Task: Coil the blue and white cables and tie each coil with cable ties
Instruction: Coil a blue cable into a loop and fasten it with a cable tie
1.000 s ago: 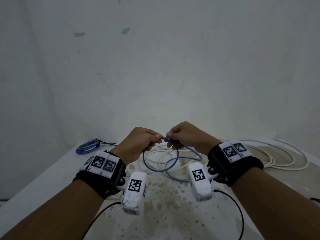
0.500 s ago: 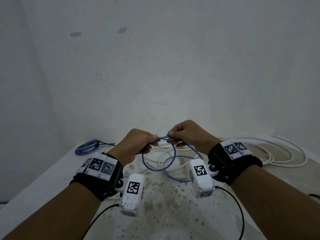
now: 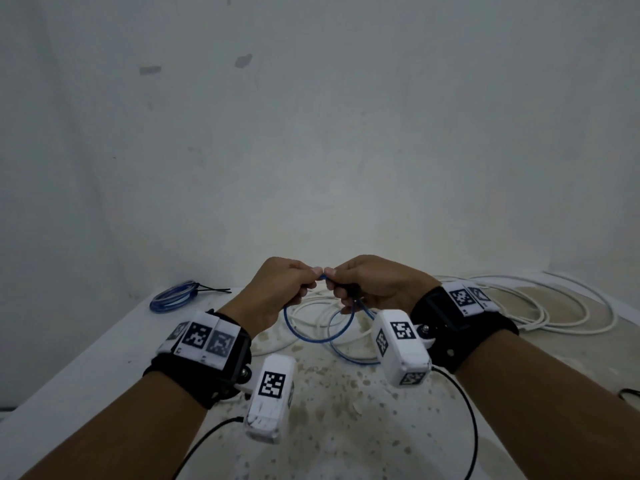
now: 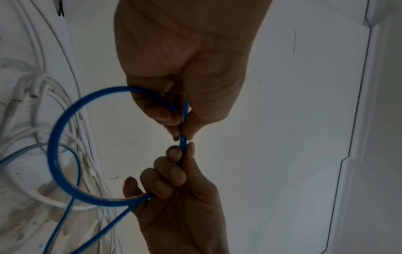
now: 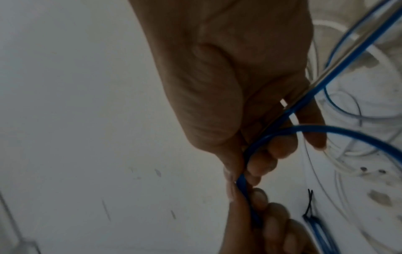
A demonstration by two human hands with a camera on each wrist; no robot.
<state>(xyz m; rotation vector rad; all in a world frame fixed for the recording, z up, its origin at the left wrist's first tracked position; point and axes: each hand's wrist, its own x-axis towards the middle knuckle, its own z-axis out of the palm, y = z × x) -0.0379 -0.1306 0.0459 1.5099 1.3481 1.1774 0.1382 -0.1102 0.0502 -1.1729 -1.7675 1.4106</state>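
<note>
Both hands are raised over the table and pinch one blue cable [image 3: 318, 337] at the top of a single hanging loop. My left hand [image 3: 310, 277] pinches it between thumb and forefinger, with the short cable end sticking out by the fingers [image 4: 172, 118]. My right hand [image 3: 337, 277] pinches the same strand right beside it and curls its other fingers [image 5: 267, 161] round the loop's far side. The loop [image 4: 54, 146] hangs below, and its tail runs down to the table. Loose white cable [image 3: 554, 306] lies spread beneath and to the right.
A tied blue coil [image 3: 173, 296] with a black cable tie [image 3: 214, 289] lies at the table's back left corner. The stained white table [image 3: 104, 358] ends at a wall close behind. Black camera leads hang from both wrists.
The two hands have closed together along the blue cable; the short stretch that showed between them is gone, and thumbs now nearly touch. The loop hangs much as before.
</note>
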